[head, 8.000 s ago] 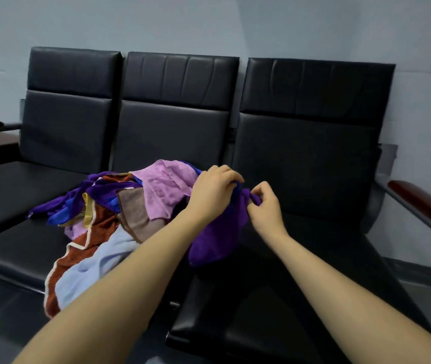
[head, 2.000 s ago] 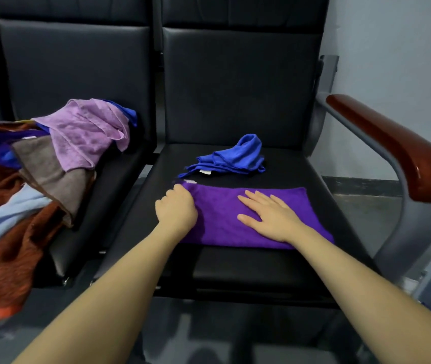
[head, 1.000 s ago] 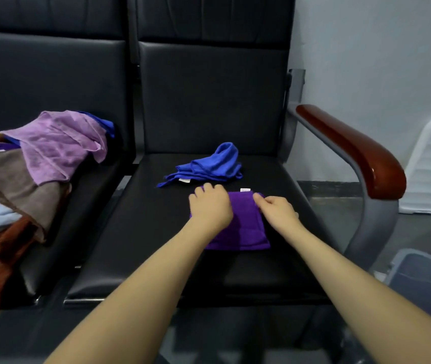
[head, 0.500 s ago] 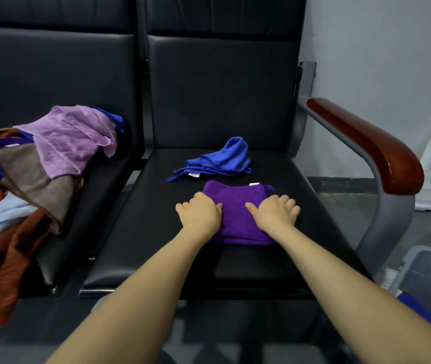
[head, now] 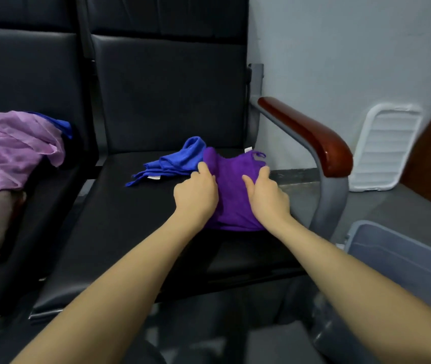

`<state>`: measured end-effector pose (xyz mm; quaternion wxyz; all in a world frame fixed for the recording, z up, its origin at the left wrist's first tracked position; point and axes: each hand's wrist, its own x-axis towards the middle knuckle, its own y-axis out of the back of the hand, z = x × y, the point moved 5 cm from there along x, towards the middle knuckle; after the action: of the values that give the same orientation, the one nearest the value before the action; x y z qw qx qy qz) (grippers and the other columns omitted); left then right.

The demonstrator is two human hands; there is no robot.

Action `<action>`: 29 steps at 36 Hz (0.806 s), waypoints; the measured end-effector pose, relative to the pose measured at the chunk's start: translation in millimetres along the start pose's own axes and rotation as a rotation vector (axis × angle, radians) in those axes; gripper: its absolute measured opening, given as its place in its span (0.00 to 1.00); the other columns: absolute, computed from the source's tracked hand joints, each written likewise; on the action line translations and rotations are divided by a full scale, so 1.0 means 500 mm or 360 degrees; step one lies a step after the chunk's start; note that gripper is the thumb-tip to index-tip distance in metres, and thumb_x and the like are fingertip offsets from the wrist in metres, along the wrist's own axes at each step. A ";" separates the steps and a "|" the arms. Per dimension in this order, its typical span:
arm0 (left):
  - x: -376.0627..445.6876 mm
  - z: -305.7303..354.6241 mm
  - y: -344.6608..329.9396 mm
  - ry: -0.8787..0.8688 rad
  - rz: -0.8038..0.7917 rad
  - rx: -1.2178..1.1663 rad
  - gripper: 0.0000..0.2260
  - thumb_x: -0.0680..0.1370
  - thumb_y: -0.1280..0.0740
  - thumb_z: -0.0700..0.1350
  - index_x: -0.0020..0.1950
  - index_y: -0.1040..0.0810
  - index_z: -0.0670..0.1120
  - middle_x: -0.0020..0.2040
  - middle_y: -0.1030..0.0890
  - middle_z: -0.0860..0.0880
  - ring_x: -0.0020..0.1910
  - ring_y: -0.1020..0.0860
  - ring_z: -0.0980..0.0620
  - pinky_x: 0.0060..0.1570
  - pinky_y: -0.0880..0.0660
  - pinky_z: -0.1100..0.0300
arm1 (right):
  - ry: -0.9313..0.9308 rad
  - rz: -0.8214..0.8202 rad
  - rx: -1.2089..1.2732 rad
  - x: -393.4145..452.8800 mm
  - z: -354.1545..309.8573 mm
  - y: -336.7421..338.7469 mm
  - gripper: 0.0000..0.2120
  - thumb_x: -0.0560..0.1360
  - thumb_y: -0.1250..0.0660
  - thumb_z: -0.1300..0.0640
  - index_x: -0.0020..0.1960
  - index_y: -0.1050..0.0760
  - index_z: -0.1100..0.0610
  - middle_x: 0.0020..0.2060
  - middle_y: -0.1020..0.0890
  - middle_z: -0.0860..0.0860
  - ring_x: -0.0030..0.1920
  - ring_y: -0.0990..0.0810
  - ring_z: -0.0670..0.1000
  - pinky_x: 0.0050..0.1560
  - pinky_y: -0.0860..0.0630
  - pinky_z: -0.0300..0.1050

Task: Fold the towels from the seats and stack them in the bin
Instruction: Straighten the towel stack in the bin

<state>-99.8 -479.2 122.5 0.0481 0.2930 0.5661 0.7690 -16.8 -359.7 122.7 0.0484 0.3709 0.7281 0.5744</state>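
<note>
A folded purple towel is held between both hands just above the right black seat. My left hand grips its left edge and my right hand grips its right edge. The far edge of the towel lifts up, with a small loop and a white tag showing. A crumpled blue towel lies on the seat behind it. On the seat to the left sits a pile of towels, a lilac one on top. A grey plastic bin stands on the floor at the lower right.
A brown wooden armrest on a grey metal post stands between the seat and the bin. A white slatted plastic lid leans against the wall at the right. Something brown crosses the upper right corner.
Since half a second ago both hands have closed on the folded purple towel and raised it off the seat. The view has swung right, showing more of the bin.
</note>
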 end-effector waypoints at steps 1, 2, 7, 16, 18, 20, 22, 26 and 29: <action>0.001 0.027 0.004 -0.0059 0.0020 -0.0006 0.16 0.83 0.49 0.50 0.64 0.36 0.40 0.55 0.21 0.43 0.50 0.20 0.41 0.38 0.35 0.54 | -0.0001 0.0043 -0.0036 -0.002 0.016 0.020 0.23 0.82 0.49 0.44 0.64 0.37 0.63 0.49 0.19 0.59 0.49 0.19 0.61 0.40 0.30 0.50; 0.003 0.043 0.009 -0.0097 0.0044 -0.0013 0.16 0.83 0.49 0.51 0.63 0.36 0.40 0.55 0.21 0.43 0.49 0.20 0.41 0.37 0.35 0.54 | 0.0010 0.0081 -0.0069 -0.003 0.023 0.035 0.23 0.82 0.49 0.44 0.64 0.37 0.62 0.49 0.19 0.59 0.49 0.19 0.61 0.39 0.31 0.49; 0.001 0.182 0.036 -0.0334 0.0182 -0.0171 0.17 0.83 0.49 0.51 0.63 0.35 0.40 0.51 0.21 0.44 0.46 0.20 0.41 0.35 0.35 0.54 | -0.0079 0.0320 -0.0278 -0.021 0.115 0.142 0.23 0.82 0.50 0.44 0.65 0.39 0.62 0.48 0.18 0.59 0.48 0.19 0.61 0.38 0.35 0.48; -0.092 0.450 0.061 -0.0825 0.0215 -0.0405 0.14 0.78 0.35 0.50 0.53 0.26 0.40 0.41 0.19 0.44 0.33 0.19 0.40 0.28 0.31 0.56 | -0.0354 0.0484 -0.0269 -0.075 0.338 0.281 0.21 0.82 0.49 0.44 0.62 0.36 0.62 0.45 0.18 0.60 0.46 0.19 0.62 0.38 0.33 0.49; -0.113 0.517 0.048 -0.0906 0.0313 -0.0357 0.15 0.67 0.25 0.51 0.43 0.23 0.42 0.28 0.22 0.48 0.19 0.24 0.46 0.18 0.34 0.63 | -0.0426 0.0486 -0.0227 -0.095 0.404 0.301 0.20 0.81 0.49 0.44 0.59 0.36 0.61 0.45 0.18 0.60 0.45 0.19 0.62 0.38 0.33 0.49; -0.130 0.565 0.024 -0.0946 0.0260 -0.0370 0.15 0.67 0.25 0.51 0.44 0.22 0.42 0.29 0.21 0.48 0.20 0.24 0.47 0.18 0.34 0.63 | -0.0496 0.0471 -0.0221 -0.110 0.459 0.310 0.20 0.81 0.49 0.44 0.59 0.36 0.61 0.47 0.18 0.60 0.46 0.20 0.63 0.40 0.30 0.50; -0.146 0.623 -0.011 -0.0987 0.0010 -0.0483 0.15 0.78 0.35 0.51 0.55 0.27 0.40 0.43 0.19 0.44 0.36 0.18 0.41 0.29 0.27 0.55 | -0.0568 0.0454 -0.0231 -0.123 0.522 0.311 0.20 0.81 0.48 0.44 0.59 0.36 0.61 0.48 0.19 0.61 0.48 0.20 0.63 0.43 0.28 0.51; -0.180 0.723 -0.121 -0.0991 -0.0338 -0.0469 0.17 0.83 0.49 0.51 0.64 0.36 0.40 0.57 0.23 0.42 0.53 0.21 0.40 0.44 0.29 0.51 | -0.0761 0.0387 -0.0221 -0.155 0.661 0.278 0.21 0.81 0.47 0.44 0.59 0.36 0.62 0.50 0.19 0.63 0.49 0.20 0.64 0.43 0.27 0.53; -0.202 0.771 -0.205 -0.0970 -0.0539 -0.0465 0.16 0.84 0.49 0.51 0.63 0.36 0.40 0.58 0.23 0.42 0.54 0.22 0.41 0.45 0.30 0.51 | -0.0926 0.0271 -0.0093 -0.179 0.756 0.230 0.21 0.81 0.46 0.44 0.60 0.36 0.62 0.52 0.20 0.63 0.51 0.21 0.65 0.44 0.28 0.53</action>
<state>151.8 -159.0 62.6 0.3821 0.4007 0.4506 0.7003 291.0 -102.7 64.6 0.2172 0.5779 0.6332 0.4668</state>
